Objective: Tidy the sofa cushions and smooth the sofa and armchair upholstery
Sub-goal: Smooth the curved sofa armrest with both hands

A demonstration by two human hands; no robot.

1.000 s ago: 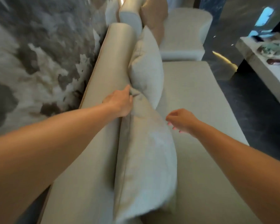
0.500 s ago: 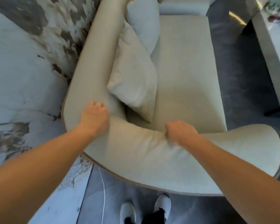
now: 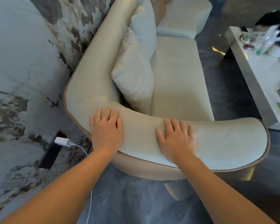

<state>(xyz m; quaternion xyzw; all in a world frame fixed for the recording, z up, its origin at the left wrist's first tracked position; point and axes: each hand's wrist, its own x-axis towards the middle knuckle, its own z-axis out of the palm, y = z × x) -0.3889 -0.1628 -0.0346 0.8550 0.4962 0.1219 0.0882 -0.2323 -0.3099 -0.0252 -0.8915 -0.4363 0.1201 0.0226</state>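
Observation:
I look down on a cream sofa (image 3: 178, 81) from behind its curved near armrest (image 3: 220, 143). My left hand (image 3: 106, 129) lies flat on the armrest near its left corner, fingers spread. My right hand (image 3: 176, 138) lies flat on the armrest's middle, fingers apart, holding nothing. Two pale cushions lean against the backrest: the near cushion (image 3: 134, 75) stands in the corner and the far cushion (image 3: 144, 25) overlaps it behind. A tan cushion (image 3: 158, 4) shows at the top edge.
A marbled wall (image 3: 26, 62) runs along the sofa's left side, with a white charger (image 3: 62, 141) plugged in low and its cable trailing to the dark floor (image 3: 136, 204). A pale low table (image 3: 262, 73) with small items stands at the right. A cream pouf (image 3: 184, 18) sits beyond the seat.
My hands left the near cushion and came back to the armrest. From fists half a second ago, both have opened flat on the armrest fabric, and the view has drawn back.

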